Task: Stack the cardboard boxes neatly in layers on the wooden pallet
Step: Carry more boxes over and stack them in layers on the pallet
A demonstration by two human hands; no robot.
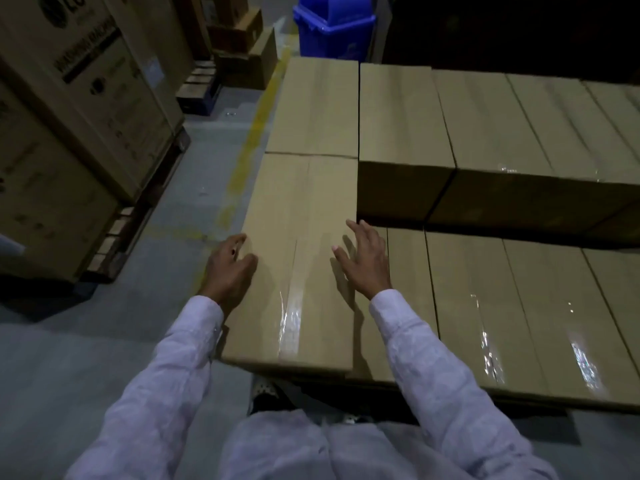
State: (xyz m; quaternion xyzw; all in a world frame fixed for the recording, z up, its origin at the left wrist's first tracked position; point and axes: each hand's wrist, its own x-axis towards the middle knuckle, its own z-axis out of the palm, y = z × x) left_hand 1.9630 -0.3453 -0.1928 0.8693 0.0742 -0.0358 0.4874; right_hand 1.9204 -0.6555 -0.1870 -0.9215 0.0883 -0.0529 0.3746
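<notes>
- At the near left corner of the stack: one cardboard box [304,258], flaps shut, clear tape along the top seam; contents hidden
- left hand [230,268] at this box's left top edge; fingers loosely curled, thumb over the top face; holds nothing
- right hand [365,261] palm down over the box's right edge; fingers straight and spread wide; contact with the cardboard cannot be told
- second box [311,109] end to end behind the first, touching it; also sealed
- lower-layer boxes [519,306] side by side to the right, taped; upper row of boxes [401,112] set on them further back
- pallet under the stack hidden
- large printed cartons [69,133] on the left, across a strip of grey floor [69,341] with a yellow line [249,140]
- blue bin [334,26] beyond the stack; contents not visible
</notes>
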